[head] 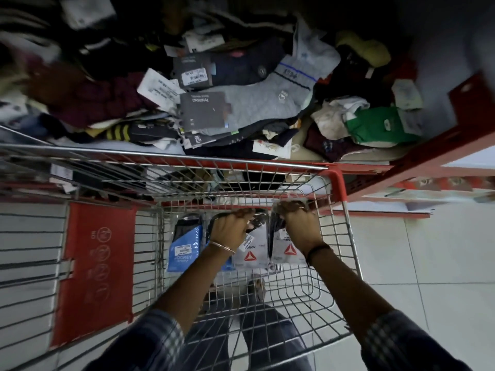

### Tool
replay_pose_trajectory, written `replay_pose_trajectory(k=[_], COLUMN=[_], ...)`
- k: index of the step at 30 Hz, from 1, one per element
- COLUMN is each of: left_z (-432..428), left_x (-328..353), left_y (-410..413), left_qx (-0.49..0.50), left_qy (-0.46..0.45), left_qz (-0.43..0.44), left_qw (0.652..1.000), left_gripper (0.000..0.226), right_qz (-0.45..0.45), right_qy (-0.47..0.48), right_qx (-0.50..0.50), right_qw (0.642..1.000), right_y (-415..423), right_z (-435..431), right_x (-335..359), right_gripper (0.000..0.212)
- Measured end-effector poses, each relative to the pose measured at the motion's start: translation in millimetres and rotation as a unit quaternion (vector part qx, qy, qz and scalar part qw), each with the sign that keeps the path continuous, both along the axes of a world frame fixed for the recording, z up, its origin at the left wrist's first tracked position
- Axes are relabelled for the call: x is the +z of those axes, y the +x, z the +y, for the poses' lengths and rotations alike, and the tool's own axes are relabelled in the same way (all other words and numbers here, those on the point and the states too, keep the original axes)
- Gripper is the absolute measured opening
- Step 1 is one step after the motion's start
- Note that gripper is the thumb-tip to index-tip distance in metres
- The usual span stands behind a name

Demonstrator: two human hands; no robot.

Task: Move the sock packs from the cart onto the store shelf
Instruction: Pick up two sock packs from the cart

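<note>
left hand point(230, 229) gripping a sock pack point(250, 247), right hand point(297, 226) gripping another (both inside cart point(187, 156))

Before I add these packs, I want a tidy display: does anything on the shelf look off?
Yes. The shelf holds a jumbled heap, not rows: a grey sock pack lies askew on top, and loose tags stick out at odd angles.

Both arms extended forward and down; left hand point(229, 228) and right hand point(298, 227) each closed, knuckles up.
</note>
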State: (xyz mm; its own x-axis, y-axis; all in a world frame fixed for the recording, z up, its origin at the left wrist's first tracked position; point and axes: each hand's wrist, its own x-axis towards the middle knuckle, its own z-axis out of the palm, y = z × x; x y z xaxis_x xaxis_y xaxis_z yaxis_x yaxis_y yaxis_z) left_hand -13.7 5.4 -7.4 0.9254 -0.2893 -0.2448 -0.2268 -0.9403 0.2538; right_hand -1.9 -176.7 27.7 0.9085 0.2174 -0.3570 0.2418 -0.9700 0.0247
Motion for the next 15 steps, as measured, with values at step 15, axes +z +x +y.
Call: replay_pose_trajectory(k=[15], left_z=[39.5], left_x=[202.1], left_y=[-3.2], left_qx=[-0.037], left_qy=[-0.135], left_qz=[-0.344], left_qw=[0.928], left_gripper=[0.056], right_qz=[-0.354], right_qy=[0.181], right_qx=[0.009], right_qw=[0.918], right_y=[-19.0], right_z=[17.6], right_x=[173.5], right_gripper=[0.058])
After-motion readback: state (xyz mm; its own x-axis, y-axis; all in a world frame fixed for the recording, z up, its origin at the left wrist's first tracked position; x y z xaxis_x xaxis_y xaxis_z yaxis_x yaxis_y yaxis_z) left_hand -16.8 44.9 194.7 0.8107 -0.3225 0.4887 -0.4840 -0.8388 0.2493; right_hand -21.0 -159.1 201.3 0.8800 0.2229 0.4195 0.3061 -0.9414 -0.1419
